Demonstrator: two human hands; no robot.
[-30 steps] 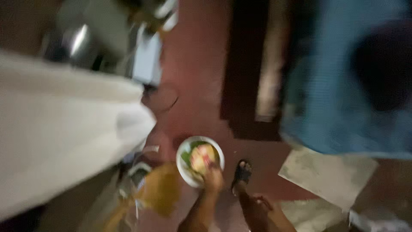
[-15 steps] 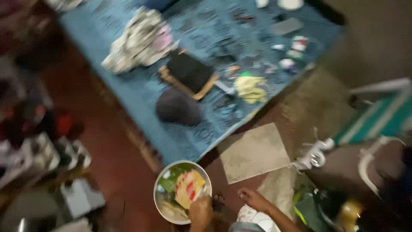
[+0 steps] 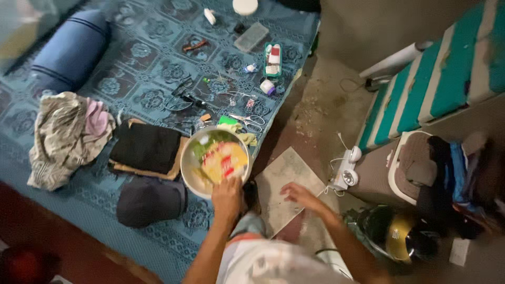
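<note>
Left hand: your left hand [image 3: 227,195], low in the middle of the frame, is clamped on the near rim of the metal bowl [image 3: 190,169], thumb over the edge.
Right hand: your right hand [image 3: 298,193] hangs to the right of it, holding nothing, fingers loosely spread above the pale floor mat [image 3: 284,179]; the two hands are apart.
Bowl: round and silvery, at the centre of the frame, held over the near edge of the bed; it carries green leaves [image 3: 204,145] and a yellow and red packet [image 3: 225,161].
Bed: the blue patterned bedspread [image 3: 142,63] fills the upper left of the frame.
Just left of the bowl: a folded black cloth [image 3: 146,148] on a tan one, with a dark cap [image 3: 150,201] below it.
Far left: a crumpled patterned garment [image 3: 63,134], and above it a blue bolster [image 3: 71,50] in the upper left.
Above the bowl: scissors [image 3: 247,121], a small green tray [image 3: 273,59] of little items, a clear flat box [image 3: 251,37] and other small bits too blurred to tell.
Right side: a teal and white striped bench [image 3: 442,73] in the upper right, a white power strip [image 3: 344,171] on the floor beneath it, and a helmet [image 3: 394,236] in the lower right.
</note>
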